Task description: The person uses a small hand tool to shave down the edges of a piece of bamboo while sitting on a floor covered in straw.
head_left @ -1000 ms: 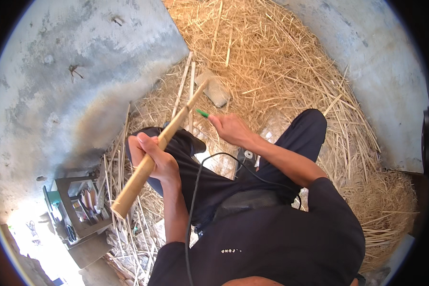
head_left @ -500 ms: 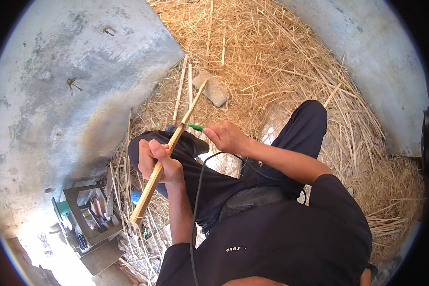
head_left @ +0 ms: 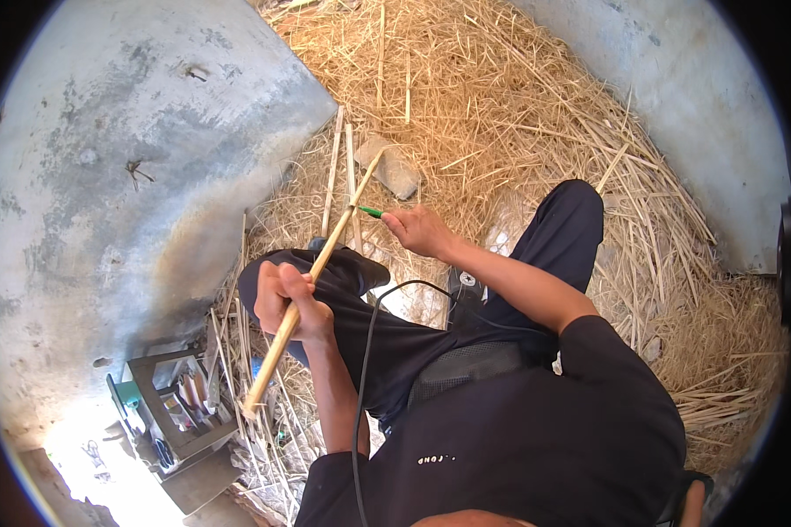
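Observation:
A long, pale yellow strip of split bamboo or wood (head_left: 329, 249) slants over my left thigh, its thinner end pointing away from me. My left hand (head_left: 295, 303) is wrapped round its lower half, the thumb lying along the strip. In the closed fingers of my right hand (head_left: 425, 232) is a green-handled knife (head_left: 372, 212). Its tip end meets the strip well above my left hand; most of the blade is hard to make out there. Beyond the strip's far end lies a grey-brown stone (head_left: 390, 168).
Straw and thin shavings (head_left: 492, 105) cover the floor, with pale strips (head_left: 333, 167) lying on it. Grey walls rise at left (head_left: 158, 149) and right (head_left: 694, 114). A wooden box (head_left: 180, 408) with tools stands lower left. A black cable (head_left: 366, 351) crosses my lap.
My right hand has moved the knife farther up the strip, toward its thin end. The strip appears slightly rolled in my left hand, which has stayed nearly in place.

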Motion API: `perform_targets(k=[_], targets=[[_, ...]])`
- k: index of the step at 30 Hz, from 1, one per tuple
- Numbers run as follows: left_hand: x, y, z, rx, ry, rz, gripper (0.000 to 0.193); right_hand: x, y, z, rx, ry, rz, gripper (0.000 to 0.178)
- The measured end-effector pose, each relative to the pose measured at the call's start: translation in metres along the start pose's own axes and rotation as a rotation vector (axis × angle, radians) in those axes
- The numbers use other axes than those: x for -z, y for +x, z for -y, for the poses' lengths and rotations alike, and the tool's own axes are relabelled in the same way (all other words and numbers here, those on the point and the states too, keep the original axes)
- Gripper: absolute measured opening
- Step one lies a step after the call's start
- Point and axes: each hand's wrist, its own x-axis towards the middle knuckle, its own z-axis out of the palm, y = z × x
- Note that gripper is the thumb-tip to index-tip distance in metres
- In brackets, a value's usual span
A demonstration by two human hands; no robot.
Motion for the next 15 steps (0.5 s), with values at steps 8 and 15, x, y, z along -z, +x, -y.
perform_targets(k=[8,15], targets=[[0.002,0.003,-0.004,-0.05,-0.004,-0.009,0.043,0.027,-0.007,0.048,0.016,-0.137,0.07,0.049],[-0.012,0.003,-0.015,-0.07,0.023,0.009,0.04,0.006,0.0,-0.063,-0.212,-0.339,0.008,0.05]])
